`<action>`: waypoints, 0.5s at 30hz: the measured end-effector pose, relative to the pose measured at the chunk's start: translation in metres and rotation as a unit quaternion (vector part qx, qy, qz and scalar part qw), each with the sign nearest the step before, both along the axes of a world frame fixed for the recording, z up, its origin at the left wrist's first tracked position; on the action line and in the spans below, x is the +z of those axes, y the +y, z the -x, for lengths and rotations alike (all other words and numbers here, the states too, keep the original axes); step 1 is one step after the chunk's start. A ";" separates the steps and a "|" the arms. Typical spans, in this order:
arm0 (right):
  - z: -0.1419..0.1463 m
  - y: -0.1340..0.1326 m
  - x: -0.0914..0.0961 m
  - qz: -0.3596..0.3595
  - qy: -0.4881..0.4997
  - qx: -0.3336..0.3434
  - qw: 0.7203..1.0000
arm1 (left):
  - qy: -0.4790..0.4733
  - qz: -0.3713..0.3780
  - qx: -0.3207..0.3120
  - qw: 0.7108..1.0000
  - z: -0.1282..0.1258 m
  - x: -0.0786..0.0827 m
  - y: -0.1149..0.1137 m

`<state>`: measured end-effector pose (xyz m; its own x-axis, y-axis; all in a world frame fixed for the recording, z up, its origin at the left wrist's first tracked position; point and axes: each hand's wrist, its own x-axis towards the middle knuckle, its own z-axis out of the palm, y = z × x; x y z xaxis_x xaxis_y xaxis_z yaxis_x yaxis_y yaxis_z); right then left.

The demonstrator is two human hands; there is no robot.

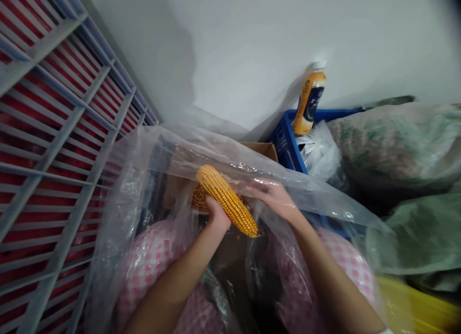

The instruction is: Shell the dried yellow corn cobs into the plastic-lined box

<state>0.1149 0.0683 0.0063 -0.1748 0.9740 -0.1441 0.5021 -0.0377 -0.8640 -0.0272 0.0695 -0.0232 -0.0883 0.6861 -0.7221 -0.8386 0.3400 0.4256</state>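
Observation:
My left hand [217,214] is shut around the lower part of a dried yellow corn cob [226,201], which it holds tilted over a clear plastic sheet [230,159]. My right hand [272,197] is open just to the right of the cob, its fingers pointing at the kernels, and I cannot tell whether they touch. A second, darker corn cob [199,198] lies partly hidden behind the first. Pink checked cloth [151,262] shows through the plastic below my arms.
A grey-blue wire rack [57,147] with red behind it fills the left side. Ahead stand a cardboard box [261,149], a blue crate [288,142], and a bottle with an orange label [309,99] against a white wall [252,51]. Bulging sacks [396,147] lie on the right.

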 end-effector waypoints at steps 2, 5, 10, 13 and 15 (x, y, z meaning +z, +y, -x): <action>-0.004 0.000 0.001 -0.018 0.003 0.001 1.000 | -0.002 -0.005 -0.003 1.000 0.000 -0.001 0.000; -0.001 -0.001 0.001 0.000 -0.012 0.036 0.999 | -0.001 0.000 -0.023 1.000 -0.002 -0.001 -0.001; 0.014 -0.010 0.000 -0.018 -0.206 0.054 0.977 | -0.004 0.009 -0.028 1.000 -0.006 -0.001 -0.003; 0.016 -0.015 0.003 -0.049 -0.315 0.102 0.942 | 0.003 0.006 -0.003 1.000 -0.006 -0.005 -0.004; 0.012 -0.015 0.006 -0.057 -0.307 0.133 0.941 | 0.004 0.009 -0.002 1.000 -0.006 -0.007 -0.004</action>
